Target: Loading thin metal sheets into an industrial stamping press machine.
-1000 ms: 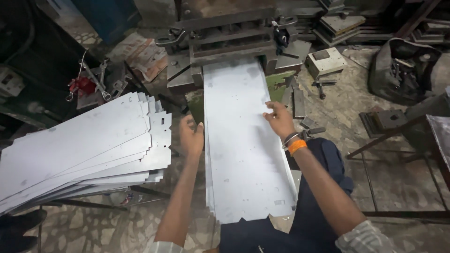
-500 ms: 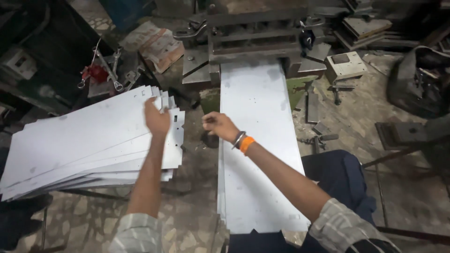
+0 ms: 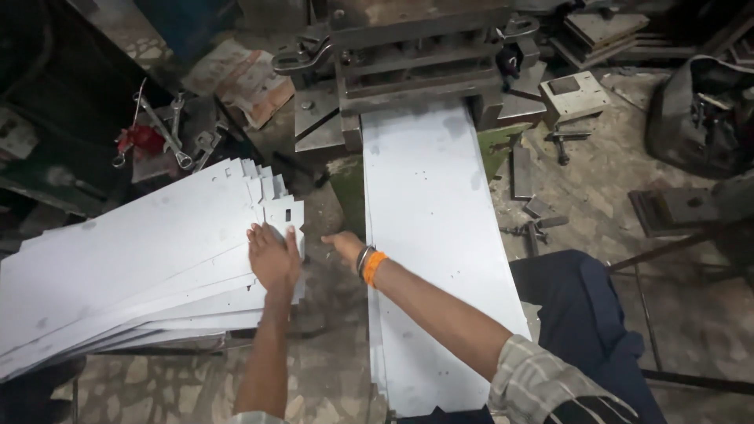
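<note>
My left hand (image 3: 272,257) lies flat, fingers spread, on the near right corner of a fanned stack of pale metal sheets (image 3: 133,267) at the left. My right hand (image 3: 343,245), with an orange band and bangles at the wrist, reaches across toward that same corner, fingers loosely curled, holding nothing I can see. A long white sheet (image 3: 432,243) lies lengthwise in front of me, its far end under a dark steel press (image 3: 416,55). My right forearm crosses over this sheet.
Spanners and a red tool (image 3: 153,137) lie at the back left beside cardboard pieces (image 3: 243,82). A small grey box (image 3: 577,96), metal blocks and a dark bag (image 3: 703,110) sit at the right. My dark trouser leg (image 3: 585,330) is at the lower right.
Both hands have left the long sheet and moved left to the stack. The left hand has come down flat on the stack's corner; the right hand has followed close beside it.
</note>
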